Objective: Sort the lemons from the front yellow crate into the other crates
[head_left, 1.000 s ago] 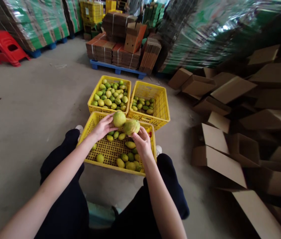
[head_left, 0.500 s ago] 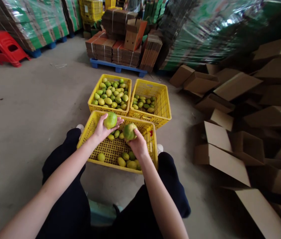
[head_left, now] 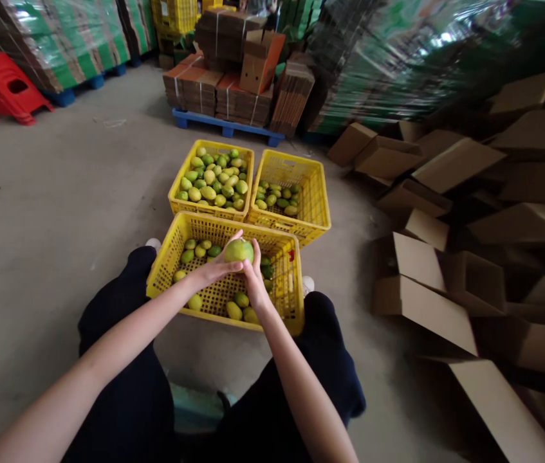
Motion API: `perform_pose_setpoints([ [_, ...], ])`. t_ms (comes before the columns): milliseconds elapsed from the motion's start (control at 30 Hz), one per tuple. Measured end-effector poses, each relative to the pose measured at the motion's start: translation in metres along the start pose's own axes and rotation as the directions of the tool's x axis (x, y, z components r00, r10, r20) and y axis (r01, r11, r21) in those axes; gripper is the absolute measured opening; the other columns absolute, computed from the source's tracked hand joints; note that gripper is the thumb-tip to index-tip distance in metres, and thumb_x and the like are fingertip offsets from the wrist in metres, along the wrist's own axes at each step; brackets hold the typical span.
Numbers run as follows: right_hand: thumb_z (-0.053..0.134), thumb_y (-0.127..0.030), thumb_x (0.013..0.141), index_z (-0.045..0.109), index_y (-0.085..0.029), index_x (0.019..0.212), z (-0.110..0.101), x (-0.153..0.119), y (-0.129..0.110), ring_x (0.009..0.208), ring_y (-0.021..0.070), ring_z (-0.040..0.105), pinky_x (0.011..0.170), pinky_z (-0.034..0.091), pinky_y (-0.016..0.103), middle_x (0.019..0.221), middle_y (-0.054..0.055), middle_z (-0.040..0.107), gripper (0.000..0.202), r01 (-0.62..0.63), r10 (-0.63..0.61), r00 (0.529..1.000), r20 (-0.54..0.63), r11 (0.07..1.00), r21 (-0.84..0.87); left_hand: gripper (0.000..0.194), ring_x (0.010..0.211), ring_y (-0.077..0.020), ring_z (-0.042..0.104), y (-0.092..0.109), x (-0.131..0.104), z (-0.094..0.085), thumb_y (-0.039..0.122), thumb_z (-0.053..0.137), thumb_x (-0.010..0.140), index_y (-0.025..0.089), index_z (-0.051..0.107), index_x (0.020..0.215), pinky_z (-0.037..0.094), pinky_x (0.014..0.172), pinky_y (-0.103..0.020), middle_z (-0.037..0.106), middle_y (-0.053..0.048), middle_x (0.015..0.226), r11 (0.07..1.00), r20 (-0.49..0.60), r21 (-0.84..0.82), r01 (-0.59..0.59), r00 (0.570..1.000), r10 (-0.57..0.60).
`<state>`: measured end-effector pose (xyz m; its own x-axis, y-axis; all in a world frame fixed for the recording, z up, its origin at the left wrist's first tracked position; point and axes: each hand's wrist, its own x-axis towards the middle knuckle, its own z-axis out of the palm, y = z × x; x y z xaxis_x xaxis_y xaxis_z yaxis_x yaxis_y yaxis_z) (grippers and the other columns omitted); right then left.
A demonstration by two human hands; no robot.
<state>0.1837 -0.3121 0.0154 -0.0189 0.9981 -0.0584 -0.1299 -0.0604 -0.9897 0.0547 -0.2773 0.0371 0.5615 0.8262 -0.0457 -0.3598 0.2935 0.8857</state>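
Above the front yellow crate, my left hand and my right hand are together around a green-yellow fruit. The left fingers cup it from the left and below; the right fingers press its right side. Only one fruit shows between the hands. Several green and yellow fruits lie in the front crate, some hidden by my hands. Behind it, touching, stand a back left crate full of such fruits and a back right crate with fruits at its left side.
Opened cardboard boxes lie in a heap on the right. A blue pallet with flattened cartons stands behind the crates. A red stool is at the far left. Wrapped green stacks stand behind.
My hands have come together; each held a separate fruit before, and now a single one shows between them. More fruits show at the left of the front crate.
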Motion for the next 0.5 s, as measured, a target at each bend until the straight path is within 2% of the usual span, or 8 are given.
perform_pose_setpoints([
  [67, 0.062, -0.073, 0.078, 0.033, -0.034, 0.155, -0.002, 0.0, -0.006, 0.144, 0.0321, 0.041, 0.114, 0.043, 0.051, 0.158, 0.006, 0.042, 0.091, 0.016, -0.015, 0.999, 0.033, 1.0, -0.016, 0.13, 0.153, -0.0367, 0.023, 0.0, -0.003, -0.006, 0.065, 0.089, 0.053, 0.032, 0.025, 0.161, 0.013, 0.125, -0.052, 0.038, -0.011, 0.161, 0.996, 0.033, 0.09, 0.011, 0.999, -0.014],
  [133, 0.063, -0.073, 0.078, 0.04, -0.034, 0.153, -0.003, 0.0, -0.013, 0.136, 0.0326, 0.049, 0.11, 0.046, 0.05, 0.153, 0.007, 0.048, 0.087, 0.01, -0.007, 0.998, 0.056, 0.998, -0.058, 0.128, 0.153, -0.0372, 0.023, -0.004, -0.006, -0.008, 0.069, 0.087, 0.054, 0.034, 0.026, 0.161, 0.013, 0.126, -0.053, 0.036, -0.011, 0.163, 0.992, 0.025, 0.124, -0.018, 1.0, 0.015],
  [200, 0.065, -0.072, 0.077, 0.049, -0.034, 0.147, -0.004, 0.0, -0.017, 0.13, 0.0322, 0.054, 0.11, 0.047, 0.05, 0.146, 0.007, 0.053, 0.081, 0.009, -0.001, 0.998, 0.065, 0.992, -0.123, 0.121, 0.15, -0.036, 0.03, -0.01, -0.008, -0.006, 0.073, 0.083, 0.057, 0.033, 0.032, 0.159, 0.02, 0.125, -0.05, 0.041, -0.01, 0.159, 0.996, -0.016, 0.062, -0.064, 0.998, 0.066],
  [267, 0.071, -0.07, 0.073, 0.06, -0.033, 0.137, -0.003, -0.001, -0.017, 0.129, 0.0323, 0.054, 0.113, 0.044, 0.051, 0.138, 0.008, 0.057, 0.075, 0.023, -0.016, 0.999, 0.042, 0.983, -0.182, 0.106, 0.143, -0.034, 0.043, -0.014, -0.008, -0.004, 0.076, 0.077, 0.063, 0.032, 0.042, 0.153, 0.033, 0.12, -0.047, 0.053, -0.009, 0.149, 0.994, -0.087, -0.098, -0.057, 0.995, 0.048],
  [333, 0.079, -0.069, 0.065, 0.069, -0.031, 0.123, 0.0, -0.002, -0.014, 0.129, 0.0329, 0.053, 0.116, 0.04, 0.052, 0.133, 0.008, 0.057, 0.07, 0.053, -0.055, 0.998, -0.006, 0.975, -0.216, 0.091, 0.129, -0.0336, 0.057, -0.014, -0.006, -0.004, 0.078, 0.068, 0.071, 0.027, 0.052, 0.144, 0.046, 0.109, -0.047, 0.065, -0.009, 0.134, 0.953, -0.14, -0.302, 0.027, 0.988, -0.072],
  [400, 0.084, -0.066, 0.058, 0.073, -0.029, 0.114, 0.005, -0.004, -0.009, 0.128, 0.0336, 0.054, 0.115, 0.041, 0.052, 0.133, 0.009, 0.055, 0.068, 0.085, -0.1, 0.993, -0.059, 0.971, -0.224, 0.08, 0.112, -0.0326, 0.067, -0.013, -0.002, -0.008, 0.079, 0.057, 0.08, 0.018, 0.061, 0.131, 0.055, 0.097, -0.045, 0.072, -0.012, 0.114, 0.874, -0.155, -0.469, 0.129, 0.962, -0.225],
  [500, 0.087, -0.062, 0.056, 0.074, -0.027, 0.109, 0.012, -0.005, -0.004, 0.126, 0.0344, 0.056, 0.109, 0.047, 0.051, 0.136, 0.011, 0.054, 0.065, 0.096, -0.12, 0.987, -0.105, 0.973, -0.21, 0.058, 0.081, -0.0248, 0.071, -0.011, 0.006, -0.015, 0.065, 0.056, 0.089, 0.011, 0.068, 0.104, 0.059, 0.079, -0.036, 0.072, -0.011, 0.084, 0.809, -0.165, -0.552, 0.201, 0.925, -0.342],
])
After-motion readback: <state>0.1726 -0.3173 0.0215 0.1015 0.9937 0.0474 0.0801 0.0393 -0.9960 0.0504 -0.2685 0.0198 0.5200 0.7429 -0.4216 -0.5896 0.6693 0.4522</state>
